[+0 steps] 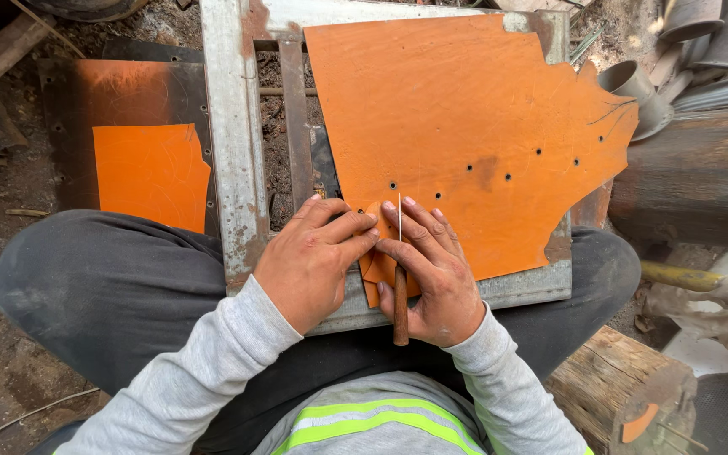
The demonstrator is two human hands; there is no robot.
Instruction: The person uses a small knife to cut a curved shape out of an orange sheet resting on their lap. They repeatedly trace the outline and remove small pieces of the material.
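A large orange leather sheet with several small punched holes lies on a worn metal plate resting across my lap. My left hand presses its fingertips on the sheet's lower left corner. My right hand grips a thin tool with a brown wooden handle and a slim metal blade, the blade upright against the leather between both hands.
A smaller orange leather piece lies on a dark board at left. Grey metal pipes and cans and a big log stand at right, a wooden stump lower right. Dirt ground surrounds me.
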